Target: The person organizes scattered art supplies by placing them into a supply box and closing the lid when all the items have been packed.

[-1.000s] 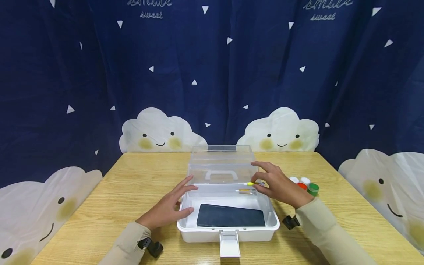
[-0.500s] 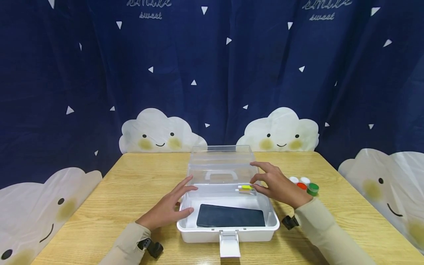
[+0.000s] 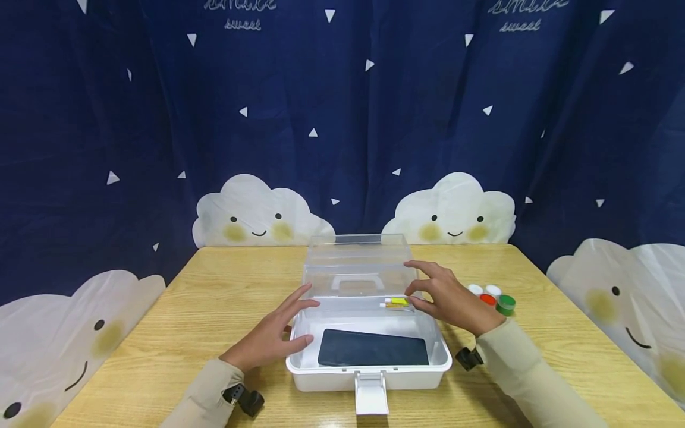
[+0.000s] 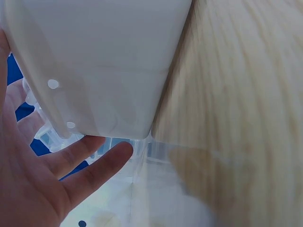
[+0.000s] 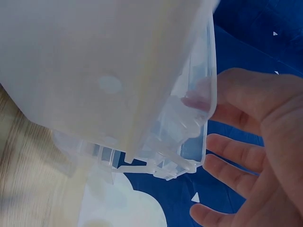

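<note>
A white storage box (image 3: 369, 379) stands in front of me, its clear lid (image 3: 364, 252) with a handle tipped back. A dark flat rectangular slab (image 3: 373, 349) lies in its bottom. In the clear compartment at the back right lies a short yellow pen-like stick (image 3: 397, 301), above a thin orange-and-white stick (image 3: 393, 306). My right hand (image 3: 452, 300) hovers there, thumb and index fingertips just apart at the yellow stick's right end. My left hand (image 3: 275, 333), fingers spread, is at the box's left side. The box wall hides the sticks in the right wrist view.
To the right of the box, several small round pots stand together, with white, red and green (image 3: 505, 305) tops. A white latch (image 3: 371, 395) hangs at the box front. A dark blue curtain (image 3: 342, 119) borders the wooden table (image 3: 241, 279).
The yellow stick has left my right fingers, dropping and shifting left into the compartment beside the thin stick. Both hands have stayed nearly in place.
</note>
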Demonstrator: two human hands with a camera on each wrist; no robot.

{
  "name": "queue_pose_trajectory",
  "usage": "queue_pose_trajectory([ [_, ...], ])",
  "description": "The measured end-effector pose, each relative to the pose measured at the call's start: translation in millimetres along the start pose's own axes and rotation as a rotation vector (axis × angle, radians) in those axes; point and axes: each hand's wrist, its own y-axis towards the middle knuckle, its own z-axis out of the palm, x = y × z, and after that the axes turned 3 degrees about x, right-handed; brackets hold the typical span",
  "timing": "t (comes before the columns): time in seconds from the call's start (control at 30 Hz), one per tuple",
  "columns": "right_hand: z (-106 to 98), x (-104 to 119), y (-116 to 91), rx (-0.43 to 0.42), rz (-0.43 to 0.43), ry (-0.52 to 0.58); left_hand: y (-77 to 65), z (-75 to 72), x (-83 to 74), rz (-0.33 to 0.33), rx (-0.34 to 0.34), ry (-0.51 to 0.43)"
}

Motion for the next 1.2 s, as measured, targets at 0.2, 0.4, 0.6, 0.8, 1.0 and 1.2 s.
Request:
queue_pose_trajectory([
  [0.2, 0, 0, 0, -0.001, 0.004, -0.006, 0.1, 0.4, 0.7, 0.009, -0.001, 0.004],
  [0.4, -1, 1, 1, -0.003, 0.008, -0.006, -0.1, -0.1, 0.6, 0.010, -0.001, -0.012],
  [0.6, -1, 0, 1, -0.016, 0.002, -0.004, -0.6, -0.6, -7.4, 0.014, -0.015, -0.052],
  [0.8, 0, 1, 0, -0.005, -0.003, -0.003, -7.3, -6.2, -28.5, 0.037, -0.008, -0.089],
  [1.0, -1, 0, -1, -0.016, -0.011, -0.015, -6.0, -8.8, -34.8, 0.018, 0.001, -0.116],
  [1.2, -2, -1, -2, -0.015, -0.013, -0.014, -1.2, -3.3, -18.5, 0.033, -0.004, -0.132],
])
